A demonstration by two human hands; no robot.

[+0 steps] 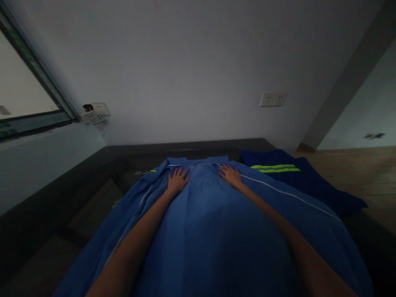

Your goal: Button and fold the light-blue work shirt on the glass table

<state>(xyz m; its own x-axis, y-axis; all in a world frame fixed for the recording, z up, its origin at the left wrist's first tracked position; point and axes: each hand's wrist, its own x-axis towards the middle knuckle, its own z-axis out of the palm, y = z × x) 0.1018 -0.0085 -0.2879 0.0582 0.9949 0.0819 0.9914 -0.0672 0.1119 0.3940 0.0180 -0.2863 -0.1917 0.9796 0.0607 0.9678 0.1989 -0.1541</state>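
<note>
Blue cloth fills most of what I see: a blue work jacket point(210, 222) lies spread flat over a dark table point(93, 206), its collar end far from me. I have both palms down on it. My left hand point(177, 181) rests flat with its fingers point(181, 173) spread and pointing toward the collar; my right hand point(230, 176) does the same, its fingers point(227, 169) splayed and lying on the cloth. Neither hand grips or pinches anything; they only press.

A thin white piping line point(287, 194) runs away from just beside my right fingers, down the sleeve. Beyond those fingers, off to their outer side, a darker navy garment point(306, 181) with yellow-green reflective stripes point(274, 168) lies on the same table, touching or nearly touching the jacket's edge; I cannot tell which.

To smooth this well, I judge the pressure should stay even under both palms, and the strokes should run outward from between the fingers toward the sleeves, so creases get pushed off the cloth rather than bunched under the wrists. The light is dim, so fine wrinkles are hard to see.
</note>
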